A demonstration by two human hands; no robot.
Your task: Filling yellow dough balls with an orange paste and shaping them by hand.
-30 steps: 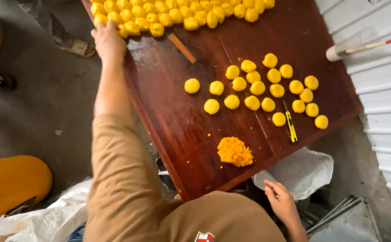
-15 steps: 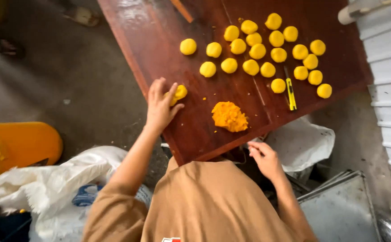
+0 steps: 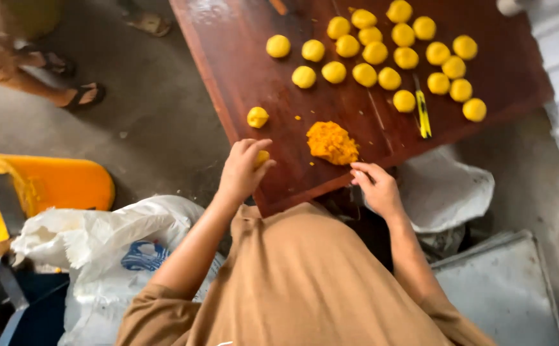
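Observation:
A dark red-brown wooden board (image 3: 254, 83) lies in front of me. My left hand (image 3: 242, 170) is closed around a small yellow dough piece (image 3: 262, 157) at the board's near edge. Beyond it sits a single yellow ball (image 3: 258, 116). A lump of orange-yellow dough (image 3: 332, 142) lies in the near middle. My right hand (image 3: 375, 187) rests at the board's near edge just right of the lump, fingers loosely curled, holding nothing I can see. Several finished yellow balls (image 3: 388, 54) are grouped farther back.
A yellow utility knife (image 3: 423, 112) lies on the board by the balls. A white sack (image 3: 94, 247) and an orange container (image 3: 55, 182) stand at my left. A white bag (image 3: 446, 192) and a grey metal sheet (image 3: 497, 288) are at my right. Someone's sandalled foot (image 3: 78, 96) stands far left.
My left hand came back from the far pile of balls to the near edge, now holding a small yellow piece. One ball now lies beside it. The right hand moved up to the board.

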